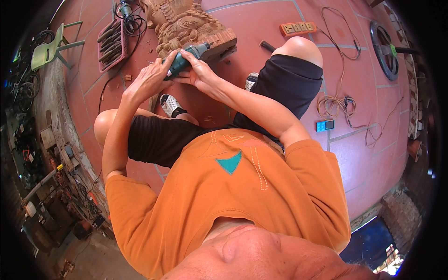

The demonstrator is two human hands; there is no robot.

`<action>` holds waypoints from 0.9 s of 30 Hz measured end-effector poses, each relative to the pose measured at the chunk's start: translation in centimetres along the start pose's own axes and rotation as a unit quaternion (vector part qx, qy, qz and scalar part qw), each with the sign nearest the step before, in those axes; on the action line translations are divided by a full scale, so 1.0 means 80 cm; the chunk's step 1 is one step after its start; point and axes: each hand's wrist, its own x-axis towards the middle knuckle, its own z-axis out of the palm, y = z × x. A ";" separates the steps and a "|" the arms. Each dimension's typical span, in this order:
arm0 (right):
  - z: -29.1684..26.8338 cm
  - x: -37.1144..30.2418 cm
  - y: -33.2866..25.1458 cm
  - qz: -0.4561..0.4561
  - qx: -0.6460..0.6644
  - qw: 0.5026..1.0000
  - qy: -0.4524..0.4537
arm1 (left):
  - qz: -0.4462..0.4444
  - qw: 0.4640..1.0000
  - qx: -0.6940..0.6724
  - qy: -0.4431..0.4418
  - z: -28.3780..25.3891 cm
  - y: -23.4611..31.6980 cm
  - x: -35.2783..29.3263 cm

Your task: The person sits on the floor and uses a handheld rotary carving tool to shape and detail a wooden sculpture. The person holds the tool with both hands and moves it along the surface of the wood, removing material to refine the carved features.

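Observation:
A green die grinder [179, 65] with a grey nose is held in both hands near the carved wooden piece [184, 28]. My left hand [150, 78] wraps round the back of its body. My right hand [198, 72] grips it nearer the nose, thumb on top and fingers beneath. The tool's tip points up and right, over the carving's lower edge; I cannot tell whether it touches the wood. Deep relief covers the brown carving, which lies on the tiled floor ahead of my feet. Part of the grinder is hidden under my fingers.
A pink basket [122, 58] of chisels stands left of the carving, with another green power tool [125, 8] and black cord beside it. At right lie an orange power strip [297, 29], coiled cable [330, 107] and a blue phone [325, 126]. A green chair [46, 52] is far left.

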 end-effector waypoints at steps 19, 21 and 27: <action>-0.005 -0.007 0.000 0.029 0.017 0.999 -0.011 | 0.016 1.000 0.004 0.011 0.006 0.000 -0.005; -0.004 -0.005 0.000 0.024 0.017 1.000 -0.010 | 0.004 1.000 0.006 0.004 0.003 0.003 -0.005; 0.001 -0.009 0.004 0.004 0.007 1.000 -0.008 | -0.014 1.000 0.005 -0.003 0.007 0.003 -0.009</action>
